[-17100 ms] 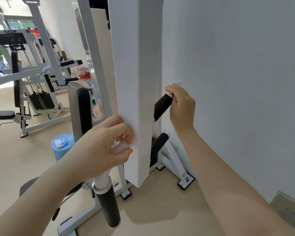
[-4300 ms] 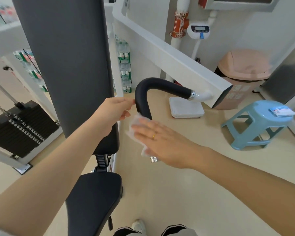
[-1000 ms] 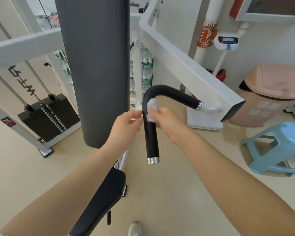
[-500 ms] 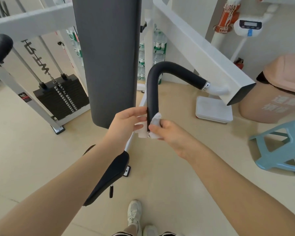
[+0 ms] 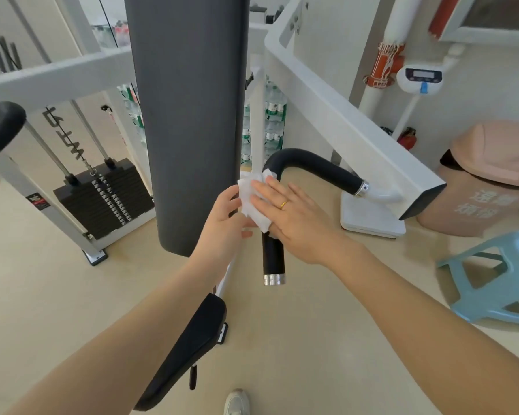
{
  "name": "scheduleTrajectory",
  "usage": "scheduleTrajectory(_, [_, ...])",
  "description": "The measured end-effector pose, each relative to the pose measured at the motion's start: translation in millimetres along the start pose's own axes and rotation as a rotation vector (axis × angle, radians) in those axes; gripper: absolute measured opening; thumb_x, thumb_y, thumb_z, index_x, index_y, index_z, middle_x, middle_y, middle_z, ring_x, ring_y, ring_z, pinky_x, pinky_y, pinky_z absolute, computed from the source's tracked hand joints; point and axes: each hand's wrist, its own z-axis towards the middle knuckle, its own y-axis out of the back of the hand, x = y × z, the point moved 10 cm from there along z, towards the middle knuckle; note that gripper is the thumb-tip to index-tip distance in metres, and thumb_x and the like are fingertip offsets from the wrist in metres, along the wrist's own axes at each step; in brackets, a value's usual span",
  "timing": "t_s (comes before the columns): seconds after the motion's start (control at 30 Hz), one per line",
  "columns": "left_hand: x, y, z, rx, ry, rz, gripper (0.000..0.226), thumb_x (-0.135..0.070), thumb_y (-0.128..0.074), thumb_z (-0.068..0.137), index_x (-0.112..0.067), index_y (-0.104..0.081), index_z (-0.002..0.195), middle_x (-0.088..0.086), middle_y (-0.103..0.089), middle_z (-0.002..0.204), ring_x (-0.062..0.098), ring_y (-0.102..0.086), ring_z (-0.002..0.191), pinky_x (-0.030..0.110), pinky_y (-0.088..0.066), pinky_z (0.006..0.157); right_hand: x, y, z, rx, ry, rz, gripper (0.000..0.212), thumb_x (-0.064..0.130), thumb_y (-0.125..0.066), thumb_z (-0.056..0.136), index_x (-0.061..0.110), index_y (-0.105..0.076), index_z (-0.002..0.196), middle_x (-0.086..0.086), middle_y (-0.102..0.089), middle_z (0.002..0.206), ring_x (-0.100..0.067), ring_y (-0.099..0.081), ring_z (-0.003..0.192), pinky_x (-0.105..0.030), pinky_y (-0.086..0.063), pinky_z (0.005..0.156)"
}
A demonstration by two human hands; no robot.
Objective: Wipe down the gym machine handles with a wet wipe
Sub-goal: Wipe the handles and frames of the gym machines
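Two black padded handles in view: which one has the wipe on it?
The curved handle right of the grey back pad, under both hands. The wet wipe covers its bend; the far-left handle is bare.

The wet wipe (image 5: 253, 202) and right hand (image 5: 294, 218) hide the middle of the black handle (image 5: 315, 167). The pink bin (image 5: 489, 178) and blue stool (image 5: 498, 280) run off the right edge. The bin's writing is too blurry to read.
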Motion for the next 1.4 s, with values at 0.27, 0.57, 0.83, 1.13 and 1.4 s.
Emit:
scheduleTrajectory(0.27, [-31.7,-19.1,28.6,0.082,-0.133,0.325,0.060,-0.018,-0.054,0.091,-0.040,-0.028,0.140,-0.023,-0.051,0.112,-0.007,-0.060,0.079,0.000,-0.042,0.072,-69.6,28.8,40.6,-0.082,-0.195,0.064,0.052,0.023,-0.033,0.099,0.017,-0.015,0.147,-0.004,-0.022,0.154,-0.020,-0.016,0.142,-0.036,-0.005,0.115])
scheduleTrajectory(0.57, [-38.4,-26.4,29.1,0.074,-0.152,0.381,0.065,-0.014,-0.061,0.087,-0.034,-0.032,0.142,-0.018,-0.054,0.114,-0.004,-0.062,0.075,0.005,-0.042,0.056,-135.4,15.4,-48.8,-0.158,-0.624,-0.082,0.042,0.006,-0.044,0.092,0.006,-0.033,0.133,-0.014,-0.049,0.131,-0.026,-0.038,0.129,-0.040,-0.014,0.116])
scheduleTrajectory(0.83, [-24.9,-3.1,6.9,-0.024,-0.153,0.286,0.022,-0.006,-0.056,0.087,-0.020,-0.056,0.104,-0.004,-0.063,0.093,0.009,-0.062,0.084,0.031,-0.050,0.082,4.5,26.7,34.7,-0.086,-0.095,0.282,0.047,0.006,-0.030,0.098,0.018,-0.031,0.143,-0.002,-0.033,0.151,-0.020,-0.016,0.143,-0.032,-0.003,0.115])
scheduleTrajectory(1.13, [-13.9,91.9,-32.8,-0.072,-0.174,0.180,0.039,-0.023,-0.067,0.083,-0.027,-0.052,0.118,-0.005,-0.065,0.102,0.009,-0.065,0.086,0.027,-0.055,0.074,68.9,-8.5,22.8,-0.038,-0.426,1.688,0.028,0.013,-0.033,0.098,0.020,-0.058,0.109,-0.012,-0.061,0.115,-0.025,-0.059,0.104,-0.037,-0.053,0.087])
scheduleTrajectory(1.4, [4.7,231.7,-46.6,-0.095,-0.129,0.191,0.011,-0.022,-0.059,0.089,-0.020,-0.062,0.078,-0.001,-0.064,0.079,0.017,-0.060,0.080,0.034,-0.052,0.081,159.3,-26.6,88.6,-0.127,-0.492,1.525,0.024,0.029,-0.050,0.095,0.017,-0.052,0.115,-0.006,-0.063,0.112,-0.021,-0.063,0.100,-0.029,-0.056,0.072])
